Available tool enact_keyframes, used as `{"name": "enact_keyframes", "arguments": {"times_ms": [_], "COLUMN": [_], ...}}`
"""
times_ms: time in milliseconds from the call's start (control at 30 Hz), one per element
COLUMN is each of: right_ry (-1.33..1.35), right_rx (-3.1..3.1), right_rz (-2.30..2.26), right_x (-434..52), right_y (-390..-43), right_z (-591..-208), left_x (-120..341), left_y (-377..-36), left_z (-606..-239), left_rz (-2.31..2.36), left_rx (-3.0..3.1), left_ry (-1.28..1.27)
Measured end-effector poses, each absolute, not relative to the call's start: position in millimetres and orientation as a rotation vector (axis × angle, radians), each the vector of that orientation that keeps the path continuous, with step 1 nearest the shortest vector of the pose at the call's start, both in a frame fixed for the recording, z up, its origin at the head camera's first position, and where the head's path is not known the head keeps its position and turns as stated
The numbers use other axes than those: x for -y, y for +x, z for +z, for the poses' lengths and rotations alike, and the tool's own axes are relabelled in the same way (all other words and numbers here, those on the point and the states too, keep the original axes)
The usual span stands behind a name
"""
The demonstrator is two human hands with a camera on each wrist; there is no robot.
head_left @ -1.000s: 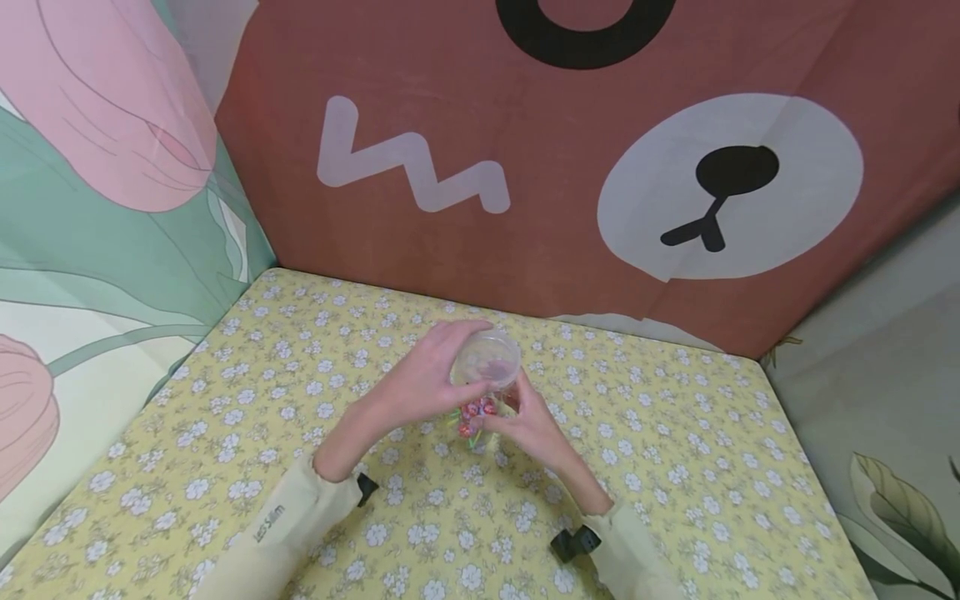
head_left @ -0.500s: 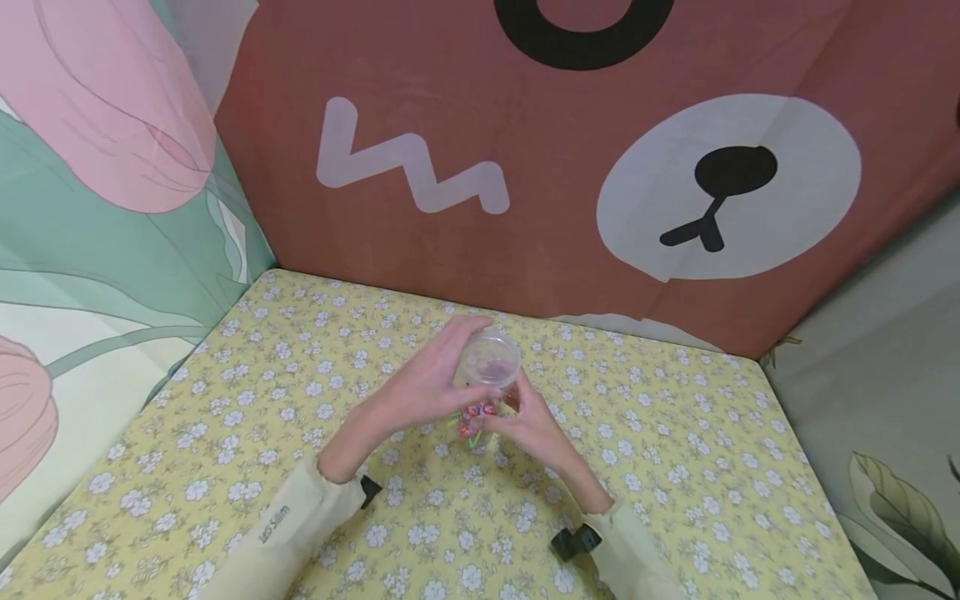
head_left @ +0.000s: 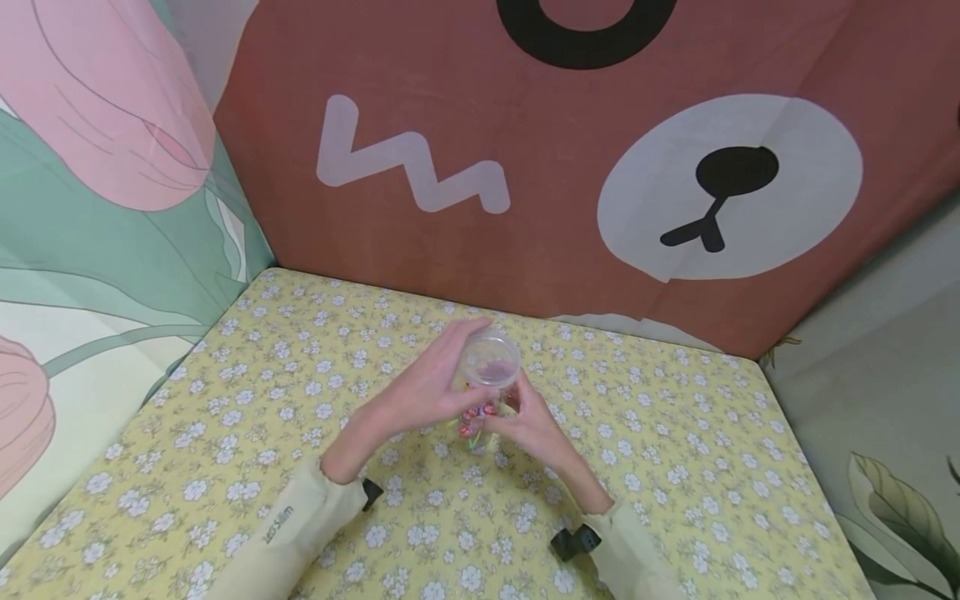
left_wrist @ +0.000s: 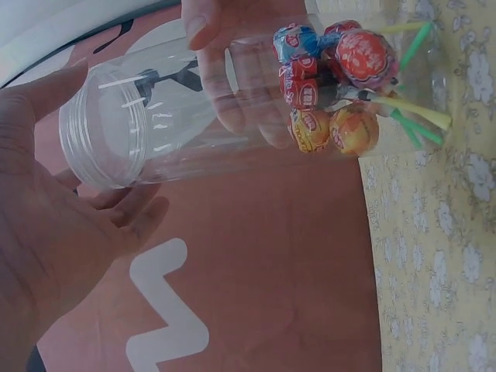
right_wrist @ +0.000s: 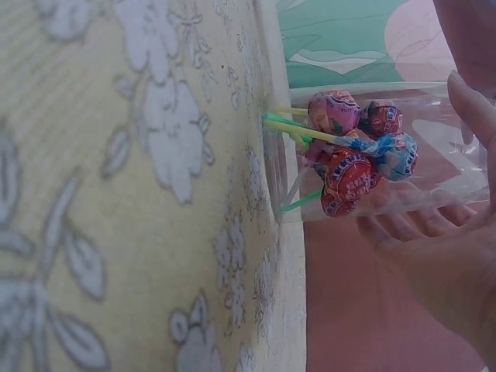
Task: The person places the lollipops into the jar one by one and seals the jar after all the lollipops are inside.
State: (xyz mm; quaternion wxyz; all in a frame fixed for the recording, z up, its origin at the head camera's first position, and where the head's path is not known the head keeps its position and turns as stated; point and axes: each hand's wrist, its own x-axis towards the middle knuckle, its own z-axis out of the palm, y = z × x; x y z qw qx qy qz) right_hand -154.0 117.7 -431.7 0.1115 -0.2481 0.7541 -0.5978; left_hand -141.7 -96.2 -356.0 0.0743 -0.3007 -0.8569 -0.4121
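The jar (left_wrist: 232, 108) is clear, shiny plastic with a smooth side. The lollipops (left_wrist: 333, 85) inside have shiny crinkly wrappers and smooth plastic sticks. The bench (head_left: 675, 467) wears a soft, matt flowered cloth.

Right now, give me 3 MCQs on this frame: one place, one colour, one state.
1. Where does the clear jar stand?
A. on the flowered tablecloth
B. on a shelf
C. on the floor

2. What colour are the lollipop sticks?
A. black
B. green and yellow
C. white

3. How is the jar's mouth?
A. sealed with a metal cap
B. covered with foil
C. open, with no lid

Key: 1 A, the jar's base sits on the cloth between the left hand and the right hand. 2 B, the wrist views show green and yellow sticks under the lollipops. 3 C, the threaded rim is bare.
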Motion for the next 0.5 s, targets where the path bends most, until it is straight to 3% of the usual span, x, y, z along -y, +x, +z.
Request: {"name": "enact_keyframes", "arguments": {"times_ms": [500], "right_ry": [-0.696], "right_rx": [-2.221], "right_rz": [-1.757], "right_x": [-115.8], "right_y": [-153.5], "right_z": [-431.3], "left_x": [92.6], "left_y": [-140.6], "left_z": [-359.3], "left_rz": [-1.166], "left_rx": [2.454], "left_ry": [-0.88]}}
